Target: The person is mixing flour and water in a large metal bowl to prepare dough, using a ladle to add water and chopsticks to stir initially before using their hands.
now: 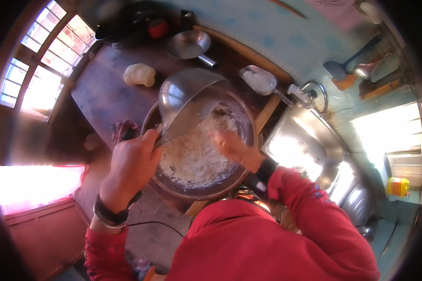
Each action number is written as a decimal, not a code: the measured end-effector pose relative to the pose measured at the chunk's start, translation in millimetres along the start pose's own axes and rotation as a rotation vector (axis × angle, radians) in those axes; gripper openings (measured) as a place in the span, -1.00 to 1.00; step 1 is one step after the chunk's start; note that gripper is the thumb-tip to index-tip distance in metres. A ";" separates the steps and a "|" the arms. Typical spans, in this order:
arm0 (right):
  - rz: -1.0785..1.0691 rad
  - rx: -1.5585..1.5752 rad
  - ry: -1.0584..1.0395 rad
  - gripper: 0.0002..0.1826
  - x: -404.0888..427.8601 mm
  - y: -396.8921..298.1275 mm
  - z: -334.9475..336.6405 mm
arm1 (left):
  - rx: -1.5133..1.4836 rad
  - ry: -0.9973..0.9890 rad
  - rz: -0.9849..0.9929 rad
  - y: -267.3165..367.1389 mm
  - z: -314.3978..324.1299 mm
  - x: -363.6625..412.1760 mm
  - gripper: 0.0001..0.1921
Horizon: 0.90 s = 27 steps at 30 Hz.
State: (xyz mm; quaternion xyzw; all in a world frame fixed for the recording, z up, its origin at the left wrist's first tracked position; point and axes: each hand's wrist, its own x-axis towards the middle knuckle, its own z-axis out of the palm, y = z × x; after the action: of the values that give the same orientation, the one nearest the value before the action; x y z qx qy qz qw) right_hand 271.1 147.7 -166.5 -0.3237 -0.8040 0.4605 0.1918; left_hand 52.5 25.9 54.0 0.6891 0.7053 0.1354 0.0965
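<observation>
My left hand is closed on the handle of a large metal ladle, whose bowl is tilted over a wide brown basin. Flour, loose and clumpy, covers the bottom of the basin. My right hand is over the flour on the basin's right side, somewhat blurred, with its fingers near the ladle; I cannot tell whether it touches the flour. A pale lump of dough rests on the table behind the basin, to the left.
A metal pan and a scoop with white powder lie behind the basin. A steel sink with a faucet is at the right. Utensils, including a dark spatula, hang on the wall. A cable runs below the basin.
</observation>
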 end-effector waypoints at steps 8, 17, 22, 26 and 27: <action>-0.041 0.092 -0.230 -0.75 -91.7 -1.8 -45.9 | -0.125 0.073 -0.030 -25.6 0.1 -13.5 -0.81; 0.029 -0.076 0.024 -0.67 -5.5 3.3 6.1 | -0.870 -0.110 -0.469 -57.4 1.5 -16.5 -0.90; -0.065 -0.075 -0.175 -0.67 -68.3 -37.4 37.0 | -1.055 -0.067 -0.497 -77.4 -2.0 -34.4 -0.88; -0.051 -0.013 -0.174 -0.72 -114.7 -39.0 -8.3 | -1.090 -0.068 -0.488 -94.1 1.5 -41.3 -0.87; -0.046 -0.027 -0.165 -0.74 -117.6 -37.6 -25.0 | -1.100 -0.067 -0.492 -95.1 -0.9 -44.5 -0.87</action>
State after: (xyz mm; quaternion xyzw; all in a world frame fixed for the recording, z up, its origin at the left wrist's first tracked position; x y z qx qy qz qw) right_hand 357.6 67.3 -122.6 -0.2688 -0.8303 0.4703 0.1311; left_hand -36.3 -19.8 21.8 0.3585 0.6673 0.4323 0.4892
